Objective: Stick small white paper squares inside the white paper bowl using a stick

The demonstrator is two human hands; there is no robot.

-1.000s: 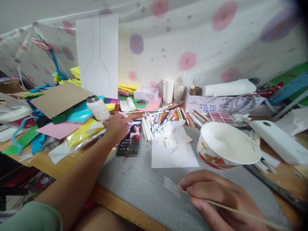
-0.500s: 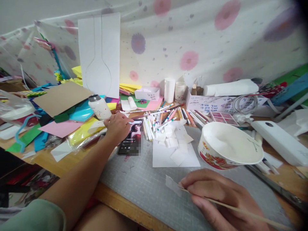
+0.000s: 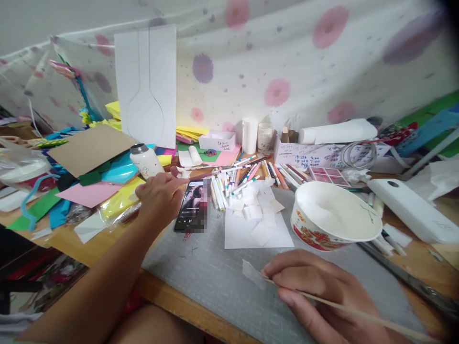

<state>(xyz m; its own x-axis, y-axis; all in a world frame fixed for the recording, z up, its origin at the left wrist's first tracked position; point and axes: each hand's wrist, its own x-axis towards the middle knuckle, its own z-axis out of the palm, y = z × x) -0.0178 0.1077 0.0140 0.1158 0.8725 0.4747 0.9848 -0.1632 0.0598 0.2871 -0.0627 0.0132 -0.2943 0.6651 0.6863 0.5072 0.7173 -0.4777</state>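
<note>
My left hand (image 3: 159,198) is beside the smartphone (image 3: 188,210), its index finger stretched toward the phone's upper left edge and the other fingers loosely bent. Nothing is held in it. A picture and playback controls show on the phone's screen. Low at the right, my right hand (image 3: 315,286) pinches a thin wooden stick (image 3: 322,300). At the stick's tip is a small translucent strip (image 3: 253,274), paper or tape. Beyond that hand, small white paper pieces (image 3: 263,217) lie on a white sheet (image 3: 236,234), and a white paper bowl (image 3: 319,234) stands to their right.
A grey cutting mat (image 3: 208,272) covers the front of the table. Markers (image 3: 247,174) are piled behind the papers. Scissors (image 3: 412,277) lie at the right, near a white power bank (image 3: 412,208). A white bottle (image 3: 147,162) and coloured sheets (image 3: 86,191) fill the left.
My left hand has drawn back a little to the left, uncovering more of the phone, its index finger now extended. My right hand still pinches the stick. The view has shifted slightly.
</note>
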